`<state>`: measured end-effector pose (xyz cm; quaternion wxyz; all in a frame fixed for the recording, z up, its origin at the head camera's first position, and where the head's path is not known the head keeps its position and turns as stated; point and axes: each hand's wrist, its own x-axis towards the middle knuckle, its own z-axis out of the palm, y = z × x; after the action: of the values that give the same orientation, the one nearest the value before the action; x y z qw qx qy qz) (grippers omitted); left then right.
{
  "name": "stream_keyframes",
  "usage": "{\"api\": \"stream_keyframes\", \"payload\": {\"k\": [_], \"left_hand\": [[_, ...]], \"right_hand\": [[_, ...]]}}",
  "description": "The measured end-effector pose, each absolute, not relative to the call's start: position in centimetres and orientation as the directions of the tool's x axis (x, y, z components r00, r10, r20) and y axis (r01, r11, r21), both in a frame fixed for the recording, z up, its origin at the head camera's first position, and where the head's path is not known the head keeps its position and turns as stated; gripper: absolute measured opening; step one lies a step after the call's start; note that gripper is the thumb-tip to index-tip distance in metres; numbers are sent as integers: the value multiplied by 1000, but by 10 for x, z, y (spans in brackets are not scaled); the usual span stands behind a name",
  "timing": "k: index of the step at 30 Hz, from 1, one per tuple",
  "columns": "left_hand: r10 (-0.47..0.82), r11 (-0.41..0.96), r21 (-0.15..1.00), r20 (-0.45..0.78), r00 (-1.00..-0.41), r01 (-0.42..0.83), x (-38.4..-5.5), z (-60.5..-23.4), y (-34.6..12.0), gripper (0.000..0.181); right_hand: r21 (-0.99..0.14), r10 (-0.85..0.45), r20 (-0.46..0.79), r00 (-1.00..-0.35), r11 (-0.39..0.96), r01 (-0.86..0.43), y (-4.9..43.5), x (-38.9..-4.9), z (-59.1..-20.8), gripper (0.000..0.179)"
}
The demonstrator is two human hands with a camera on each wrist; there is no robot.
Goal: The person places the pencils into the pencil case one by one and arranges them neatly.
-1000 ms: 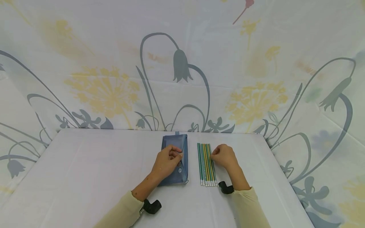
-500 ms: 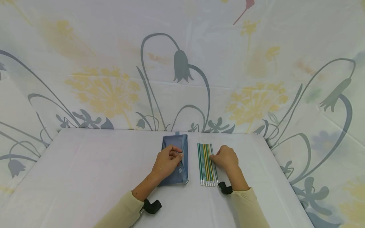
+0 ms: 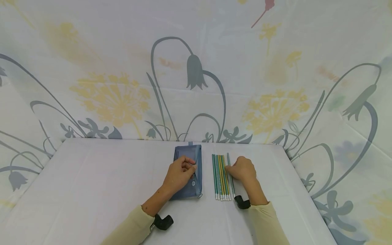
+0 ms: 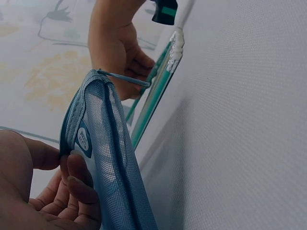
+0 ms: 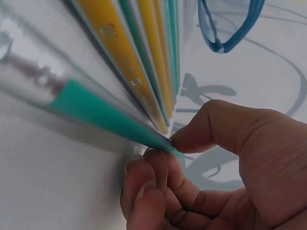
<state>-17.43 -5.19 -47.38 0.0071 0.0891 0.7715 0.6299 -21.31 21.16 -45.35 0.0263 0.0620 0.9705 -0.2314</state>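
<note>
A blue mesh pencil pouch lies on the white table, its opening edge facing the pencils. My left hand pinches the edge of that opening between thumb and fingers, and the left wrist view shows the lifted fabric beside a small round label. To the right, several green and yellow pencils lie side by side, eraser ends toward me. Between the thumb and fingers of my right hand is one green pencil, slightly apart from the row on its right side.
White cloth covers the table. Behind it hangs a flower-printed curtain. A black wrist mount sits on the left wrist, another black mount on the right, close to the pencils' eraser ends.
My right hand has taken hold of the rightmost pencil, which has shifted right, opening a gap from the row. The left hand and pouch have stayed put.
</note>
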Motion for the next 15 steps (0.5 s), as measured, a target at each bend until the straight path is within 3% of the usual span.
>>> {"api": "stream_keyframes", "payload": {"k": [15], "left_hand": [[153, 225, 966, 95, -984, 128, -175, -474, -52, 14]], "right_hand": [[-570, 38, -51, -998, 820, 60, 210, -212, -444, 28]]}}
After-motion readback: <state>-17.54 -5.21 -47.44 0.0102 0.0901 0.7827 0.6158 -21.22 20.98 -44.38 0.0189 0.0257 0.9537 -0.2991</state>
